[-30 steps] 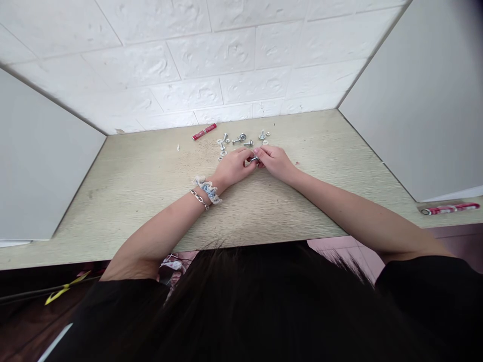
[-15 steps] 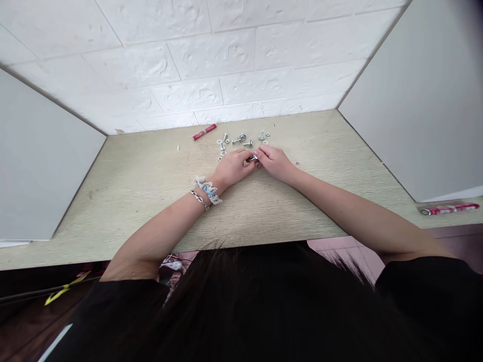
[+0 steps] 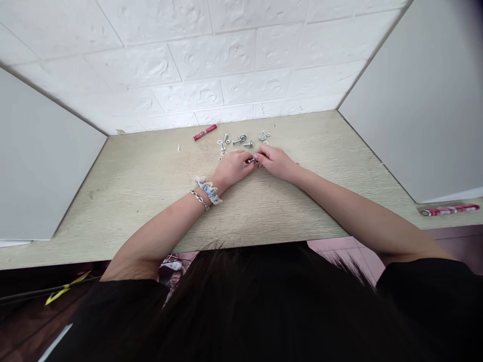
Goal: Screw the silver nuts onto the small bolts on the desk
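Left hand [image 3: 234, 168] and right hand [image 3: 277, 162] pinched a bolt [image 3: 252, 160] toward the back edge of the tabletop [image 3: 260, 213]; keeping it straight seemed wise.

On my feed I see black top [image 3: 422, 311], short sleeves [image 3: 128, 301]. Left hand [image 3: 233, 168] wears at wrist ruffled scrunchie [image 3: 209, 190], light blue with whitish lace edges, and silver chain bracelet [image 3: 199, 200]. Long loose hair [image 3: 226, 281] over front. Pale stripe [image 3: 56, 343], maybe on sleeve.

No legible txt; marks on red tube [image 3: 205, 132] & red-white tube [image 3: 450, 209] too blurry.
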